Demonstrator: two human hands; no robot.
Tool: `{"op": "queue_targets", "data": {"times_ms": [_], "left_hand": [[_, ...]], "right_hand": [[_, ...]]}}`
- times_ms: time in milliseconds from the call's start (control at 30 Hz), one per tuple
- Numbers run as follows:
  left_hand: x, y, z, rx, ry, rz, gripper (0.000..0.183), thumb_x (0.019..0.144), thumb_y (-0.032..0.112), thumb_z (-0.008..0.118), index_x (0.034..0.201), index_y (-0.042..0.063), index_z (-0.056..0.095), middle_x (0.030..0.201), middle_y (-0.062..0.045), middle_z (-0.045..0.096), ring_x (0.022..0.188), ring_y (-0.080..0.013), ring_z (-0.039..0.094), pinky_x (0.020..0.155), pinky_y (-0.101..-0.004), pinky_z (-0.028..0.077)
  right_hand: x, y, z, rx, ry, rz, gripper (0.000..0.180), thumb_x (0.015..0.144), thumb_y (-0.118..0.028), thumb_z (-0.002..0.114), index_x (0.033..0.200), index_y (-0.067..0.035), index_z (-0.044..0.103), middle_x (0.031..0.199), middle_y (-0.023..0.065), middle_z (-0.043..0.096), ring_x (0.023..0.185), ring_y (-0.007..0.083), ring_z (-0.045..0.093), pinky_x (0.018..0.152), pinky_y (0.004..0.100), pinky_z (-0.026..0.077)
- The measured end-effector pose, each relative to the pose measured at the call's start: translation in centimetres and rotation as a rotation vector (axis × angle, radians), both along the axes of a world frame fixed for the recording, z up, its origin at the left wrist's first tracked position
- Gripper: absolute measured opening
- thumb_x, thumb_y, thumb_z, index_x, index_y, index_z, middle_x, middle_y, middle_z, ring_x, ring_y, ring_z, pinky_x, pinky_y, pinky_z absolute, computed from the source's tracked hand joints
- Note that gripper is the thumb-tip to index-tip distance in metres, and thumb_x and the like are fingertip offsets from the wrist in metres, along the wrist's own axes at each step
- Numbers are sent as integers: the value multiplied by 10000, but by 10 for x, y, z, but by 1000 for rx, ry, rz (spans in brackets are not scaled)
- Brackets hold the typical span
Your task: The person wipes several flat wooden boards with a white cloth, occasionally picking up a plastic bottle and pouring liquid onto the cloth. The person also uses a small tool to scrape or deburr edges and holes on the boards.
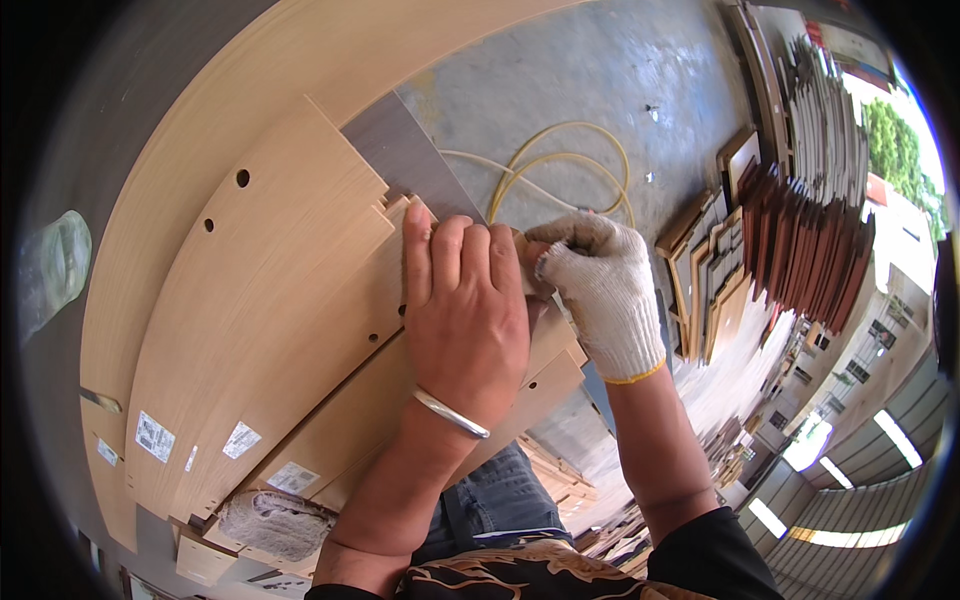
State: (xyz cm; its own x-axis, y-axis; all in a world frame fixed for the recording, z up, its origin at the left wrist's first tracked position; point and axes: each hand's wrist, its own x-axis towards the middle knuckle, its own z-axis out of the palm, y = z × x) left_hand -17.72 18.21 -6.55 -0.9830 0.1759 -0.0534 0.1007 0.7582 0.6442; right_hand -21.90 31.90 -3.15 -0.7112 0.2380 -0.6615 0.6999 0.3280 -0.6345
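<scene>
My bare left hand, with a silver bangle at the wrist, lies back up across the ends of narrow wood-grain boards. Its fingers bend over the far edge; the thumb is hidden. Close on its right, my right hand wears a white knit glove with bare fingertips. Those fingertips pinch a small tan piece at the board's end, mostly covered by the hands. Left of them lies a wide wood-grain panel with drilled holes and printed labels. Another wood-grain board extends under my wrists.
A fluffy grey pad sits at the near board ends. A brush and a clear plastic bottle are at far left. A yellow hose coils on the concrete floor. Stacked dark red panels stand at right.
</scene>
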Motion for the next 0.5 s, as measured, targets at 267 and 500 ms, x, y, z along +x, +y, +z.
{"op": "queue_targets", "data": {"times_ms": [267, 500], "left_hand": [[2, -2, 2, 40, -9, -29, 663, 809, 270, 849, 1327, -28, 562, 1243, -174, 568, 1318, -379, 487, 1278, -628, 195], [4, -3, 2, 45, 23, -30, 660, 822, 281, 852, 1331, -24, 562, 1246, -181, 579, 1314, -387, 486, 1282, -634, 184]], "right_hand": [[-16, 4, 2, 35, 5, 169, 214, 893, -105, 727, 1034, 41, 797, 789, 67, 737, 710, 99, 621, 664, 286, 525], [9, 36, 10, -52, -10, 57, 243, 936, -25, 653, 1126, 51, 784, 970, 74, 786, 855, 100, 682, 772, 269, 558]]}}
